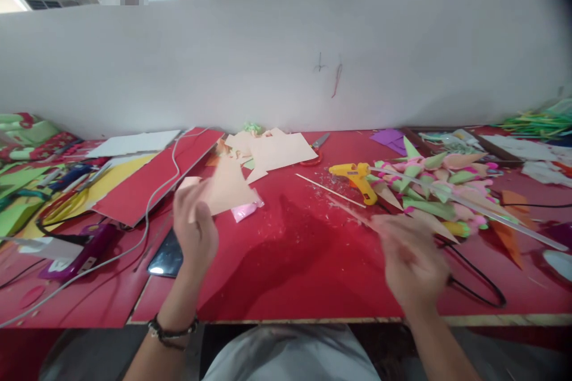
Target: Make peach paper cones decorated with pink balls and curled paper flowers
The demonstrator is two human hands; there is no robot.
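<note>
My left hand [195,223] is raised over the left part of the red table, fingers curled around a piece of peach paper [192,183]. Right beside those fingers is a larger peach paper piece [230,187]; whether it is also held is unclear. My right hand [413,262], blurred by motion, pinches a thin pinkish stick [351,211] that points up and to the left. Just beyond it lie a yellow glue gun [355,178] and another thin stick [330,189]. A pile of paper cones with pink and green tips [440,184] sits right of the glue gun.
Peach sheets [281,152] and scissors [316,152] lie at the back. Leftward are a red board [156,175], a phone [165,256], a white cable [147,220] and a purple power strip [83,256]. A clear rod [482,208] crosses the cones. A white partition [250,65] stands behind.
</note>
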